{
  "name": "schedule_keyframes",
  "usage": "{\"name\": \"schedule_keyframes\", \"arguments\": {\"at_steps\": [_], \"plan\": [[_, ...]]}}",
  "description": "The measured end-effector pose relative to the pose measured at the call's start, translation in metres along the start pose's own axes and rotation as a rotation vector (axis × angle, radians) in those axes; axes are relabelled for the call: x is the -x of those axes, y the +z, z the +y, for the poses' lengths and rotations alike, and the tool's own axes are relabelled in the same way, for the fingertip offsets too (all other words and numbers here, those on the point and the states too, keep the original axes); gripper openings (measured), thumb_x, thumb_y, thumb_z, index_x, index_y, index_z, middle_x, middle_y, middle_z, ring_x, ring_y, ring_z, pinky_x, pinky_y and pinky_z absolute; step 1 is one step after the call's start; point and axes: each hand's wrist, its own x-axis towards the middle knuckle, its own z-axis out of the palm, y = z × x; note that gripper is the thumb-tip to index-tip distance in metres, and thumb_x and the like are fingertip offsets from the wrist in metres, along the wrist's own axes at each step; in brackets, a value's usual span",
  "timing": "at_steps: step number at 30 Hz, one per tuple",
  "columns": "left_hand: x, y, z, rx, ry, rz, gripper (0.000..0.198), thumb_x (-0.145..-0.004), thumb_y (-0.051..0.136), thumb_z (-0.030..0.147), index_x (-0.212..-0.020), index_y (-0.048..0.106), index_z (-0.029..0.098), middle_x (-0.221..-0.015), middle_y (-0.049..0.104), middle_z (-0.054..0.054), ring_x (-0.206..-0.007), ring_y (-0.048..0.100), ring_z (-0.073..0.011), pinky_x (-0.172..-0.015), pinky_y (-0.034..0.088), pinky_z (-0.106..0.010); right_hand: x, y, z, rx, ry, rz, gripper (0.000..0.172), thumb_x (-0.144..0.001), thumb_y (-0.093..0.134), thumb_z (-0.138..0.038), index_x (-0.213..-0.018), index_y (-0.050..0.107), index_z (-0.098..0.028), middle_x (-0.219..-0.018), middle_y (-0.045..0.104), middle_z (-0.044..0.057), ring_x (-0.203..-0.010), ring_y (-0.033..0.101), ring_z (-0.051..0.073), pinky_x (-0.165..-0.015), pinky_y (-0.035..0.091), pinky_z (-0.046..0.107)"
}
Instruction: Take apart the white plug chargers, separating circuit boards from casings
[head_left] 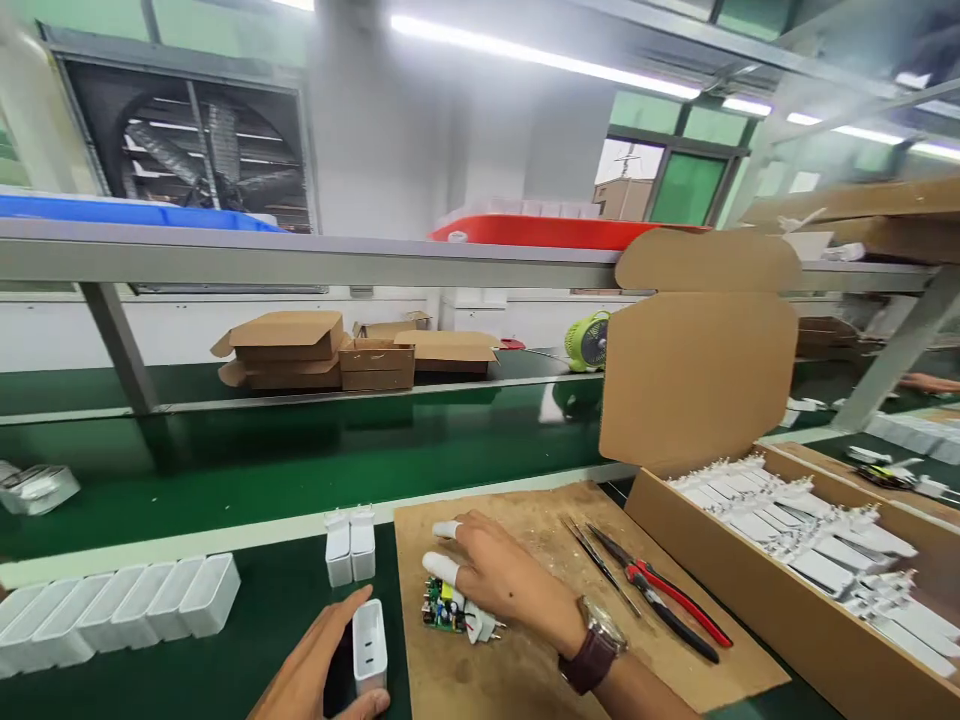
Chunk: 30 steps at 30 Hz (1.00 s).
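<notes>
Around a white casing (369, 650), on the dark green bench (274, 590) at the near edge, left hand (326, 650) with index finger at the far end and thumb at the near end, closed about it lengthwise; firmness of hold impossible to tell. Lies open side up, two slots showing inside. Looks like thin, stiff plastic: light, smooth, perhaps apt to slide; best taken by the outer walls or ends, clear of the mouth. Over a circuit board (441, 612) on the brown sheet (480, 690), right hand (487, 570) with bent fingers, two tips in white covers (440, 568); cannot tell, pinching or merely resting. Just beside the board, a white plug piece (480, 622), pins pointing right. Judge the board light but fragile; hold by edges or plug piece, sparing the crowded components. To the right, an open cardboard box (735, 570) filled with rows of white pieces (821, 573), prongs showing. To the left, a row of white casings (124, 610), mouths up. On the shelf, a red tray (555, 232) with pale pieces (540, 208) above its rim, and a blue tray (127, 213), contents mostly hidden.
</notes>
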Motion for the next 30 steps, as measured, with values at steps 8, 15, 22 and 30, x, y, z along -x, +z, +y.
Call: {"name": "schedule_keyframes", "arguments": {"at_steps": [8, 15, 22, 30], "plan": [[0.001, 0.000, 0.003, 0.069, -0.093, -0.026, 0.079, -0.090, 0.076, 0.037, -0.164, 0.047, 0.032, -0.168, 0.052, -0.007, -0.157, 0.048, -0.0360, -0.131, 0.041, -0.052, 0.026, 0.015, 0.012, 0.082, 0.046, -0.143, 0.091, -0.081, 0.080, -0.023, -0.163, 0.046, -0.006, -0.151, 0.061, 0.025, -0.143, 0.055, 0.042, -0.123, 0.041, 0.049], [0.003, 0.000, 0.002, 0.024, -0.133, 0.001, 0.080, -0.090, 0.080, 0.042, -0.164, 0.048, 0.033, -0.166, 0.055, -0.009, -0.155, 0.050, -0.0393, -0.126, 0.048, -0.054, 0.027, 0.010, 0.015, 0.054, 0.027, -0.084, 0.093, -0.076, 0.077, -0.012, -0.164, 0.046, -0.014, -0.151, 0.057, 0.017, -0.135, 0.057, 0.034, -0.116, 0.048, 0.044], [0.002, -0.004, 0.006, 0.142, -0.162, -0.055, 0.083, -0.090, 0.078, 0.043, -0.166, 0.044, 0.035, -0.168, 0.052, -0.007, -0.155, 0.050, -0.0336, -0.127, 0.047, -0.048, 0.026, 0.028, 0.038, 0.113, -0.079, -0.080, 0.055, -0.086, 0.065, -0.010, -0.141, 0.065, -0.010, -0.138, 0.067, 0.020, -0.135, 0.061, 0.039, -0.120, 0.047, 0.055], [0.000, -0.005, 0.008, 0.118, -0.103, 0.004, 0.087, -0.088, 0.080, 0.030, -0.166, 0.042, 0.035, -0.161, 0.058, -0.007, -0.148, 0.057, -0.0334, -0.124, 0.051, -0.047, 0.031, 0.028, 0.005, -0.253, -0.506, 0.241, 0.054, -0.090, 0.056, -0.007, -0.140, 0.060, -0.025, -0.123, 0.065, 0.008, -0.107, 0.069, 0.020, -0.088, 0.065, 0.030]]}}
